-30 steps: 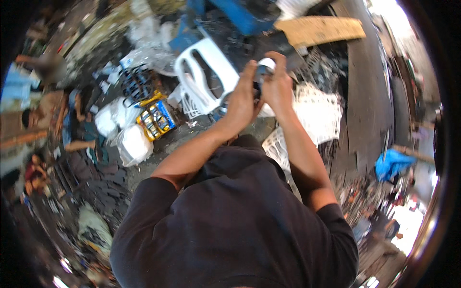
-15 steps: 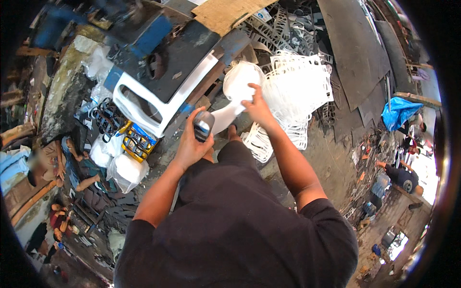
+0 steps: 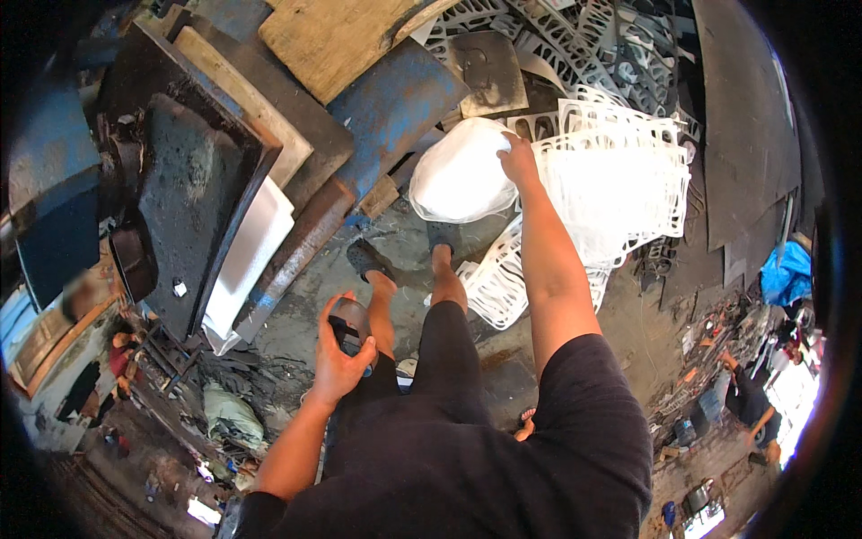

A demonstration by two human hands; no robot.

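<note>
My left hand (image 3: 345, 366) is curled round a dark, hollow, curved piece (image 3: 348, 323) that looks like a cutting die. It holds the piece upright in front of my legs. My right arm stretches forward, and my right hand (image 3: 519, 162) is at the upper right edge of a full white plastic bag (image 3: 460, 171). Its fingers are bent against the white; glare hides what lies between them. Just right of the bag lies a pile of white sheets (image 3: 611, 180) with rows of cut-out openings along their edges.
At left stand a dark slab (image 3: 193, 198), a white block (image 3: 256, 247) and a blue-stained board (image 3: 395, 103). More cut-out scraps (image 3: 584, 36) lie at the back. Large grey sheets (image 3: 741, 126) lean at right near a blue tarp (image 3: 786, 274). Another person (image 3: 752, 404) is at far right.
My view has swung left. My right hand has moved forward to the white bag's edge, and the white strip near it no longer shows. My left hand still holds the dark piece, now lower.
</note>
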